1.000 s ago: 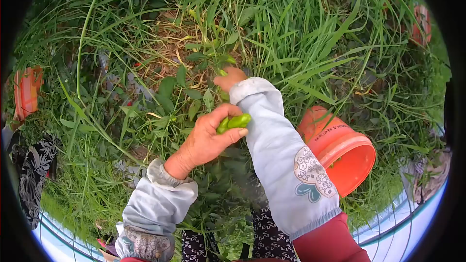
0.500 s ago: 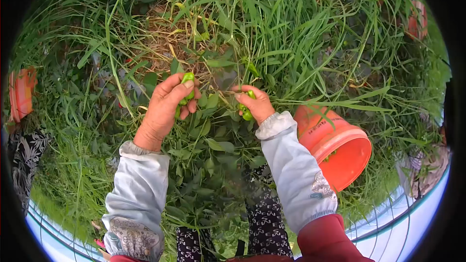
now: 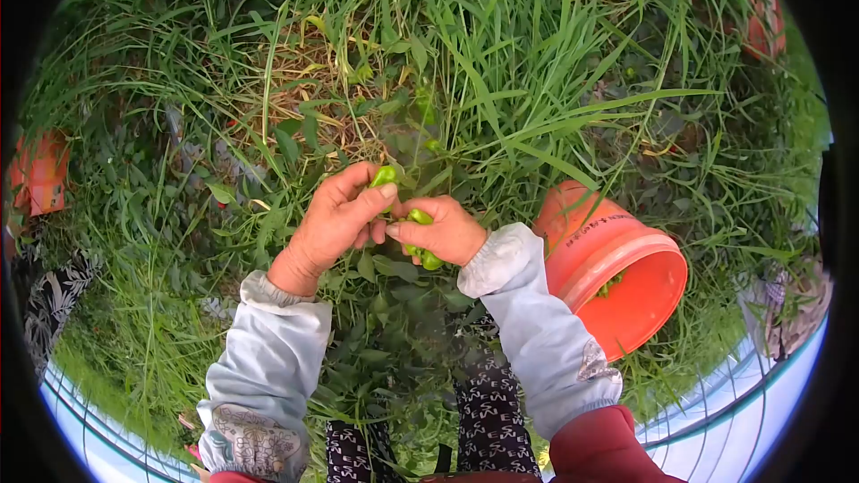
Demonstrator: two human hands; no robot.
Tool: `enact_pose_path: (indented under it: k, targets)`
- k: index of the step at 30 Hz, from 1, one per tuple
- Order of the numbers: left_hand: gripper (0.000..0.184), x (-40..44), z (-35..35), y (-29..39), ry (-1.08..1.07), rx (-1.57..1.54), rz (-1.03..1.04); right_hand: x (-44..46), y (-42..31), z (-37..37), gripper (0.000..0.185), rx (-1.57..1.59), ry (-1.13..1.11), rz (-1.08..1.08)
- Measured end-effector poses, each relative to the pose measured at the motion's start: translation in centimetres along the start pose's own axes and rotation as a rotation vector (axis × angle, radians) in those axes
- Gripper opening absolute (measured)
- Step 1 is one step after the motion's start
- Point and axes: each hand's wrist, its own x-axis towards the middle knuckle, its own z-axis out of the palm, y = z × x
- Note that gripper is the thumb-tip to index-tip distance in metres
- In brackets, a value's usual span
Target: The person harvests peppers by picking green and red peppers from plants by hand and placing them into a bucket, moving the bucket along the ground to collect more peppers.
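Observation:
My left hand (image 3: 335, 219) is closed around a green pepper (image 3: 385, 177), whose top pokes out between thumb and forefinger. Right beside it, my right hand (image 3: 446, 231) grips more green peppers (image 3: 429, 259), which show above and below the thumb. The fingertips of both hands meet or nearly meet over leafy pepper plants (image 3: 385, 277). How many peppers lie inside each palm is hidden. To the right of my right forearm an orange bucket (image 3: 586, 228) leans over with its mouth toward me, and some green peppers (image 3: 610, 284) show inside it.
Tall grass (image 3: 528, 63) surrounds the plants, with dry straw (image 3: 318, 94) ahead of my hands. Another orange bucket (image 3: 40, 174) stands at the far left, and a third orange container (image 3: 765, 22) at the far right. A patterned cloth (image 3: 54, 304) shows at the left edge.
Both hands have come together, my left moving right and down, my right moving left and down. Each still holds green peppers. The view has shifted slightly.

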Motion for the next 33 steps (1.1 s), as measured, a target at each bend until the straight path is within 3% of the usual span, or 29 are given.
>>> enact_pose_path:
  k: [2,5,8,9,10,11,12,13,14,16,18,21,23,24,28,31,33]
  targets:
    - [0.017,0.5,-0.4,-0.1,0.027,-0.065,-0.009,-0.2,1.0,0.3,0.018,-0.129,0.065,-0.175]
    - [0.017,1.9,-0.8,-0.1,0.076,-0.131,-0.052,-2.3,-0.6,1.4,0.014,-0.106,0.044,-0.239]
    - [0.017,5.0,-2.1,-0.6,0.342,-0.074,-0.006,-3.3,-0.1,2.4,0.014,-0.352,-0.032,-0.479]
    - [0.018,5.3,-2.2,0.4,0.321,0.011,-0.042,-3.5,0.2,2.5,0.014,-0.386,-0.043,-0.506]
    - [0.020,6.0,-2.1,0.7,0.285,0.136,-0.059,-3.4,0.9,2.0,0.024,-0.404,-0.132,-0.290]
    - [0.023,6.7,-2.0,1.0,0.250,0.260,-0.075,-3.4,1.0,1.7,0.024,-0.404,-0.131,-0.289]
    - [0.023,7.9,-2.1,0.4,0.249,0.261,-0.075,-3.4,0.7,1.6,0.036,-0.656,-0.018,-0.185]
    - [0.025,9.2,-2.3,-0.6,0.217,0.602,-0.017,-3.3,0.0,1.5,0.048,-0.903,0.096,-0.077]
    - [0.028,10.4,-2.6,-1.6,0.176,0.942,0.040,-3.2,-1.3,0.9,0.067,-0.829,0.108,0.029]
    - [0.034,11.7,-1.7,-1.2,0.155,1.042,0.000,-1.5,-0.3,-0.9,0.058,-0.533,0.380,-0.413]
    - [0.043,12.9,-1.5,-1.6,0.139,1.140,-0.043,0.4,-3.1,-2.5,0.052,0.063,0.420,-0.174]
    - [0.050,15.1,-1.7,-3.4,0.253,1.111,0.083,5.2,-2.9,-4.9,0.054,0.020,0.593,-0.235]
    - [0.053,16.2,-0.9,-3.8,0.367,0.959,0.160,7.5,-3.0,-6.0,0.052,0.017,0.581,-0.223]
    - [0.057,16.2,-0.2,-2.8,0.335,0.960,0.027,7.8,-3.3,-6.1,0.050,0.008,0.569,-0.217]
    - [0.061,18.5,-0.6,-4.8,0.336,0.927,0.013,7.6,-3.9,-6.8,0.049,0.178,0.458,-0.161]
    - [0.063,18.7,-0.9,-4.6,0.348,0.839,0.142,7.8,-3.5,-7.0,0.046,0.292,0.488,-0.199]
    - [0.065,17.2,0.4,-2.2,0.292,0.855,0.005,7.7,-3.5,-7.5,0.045,0.277,0.496,-0.156]
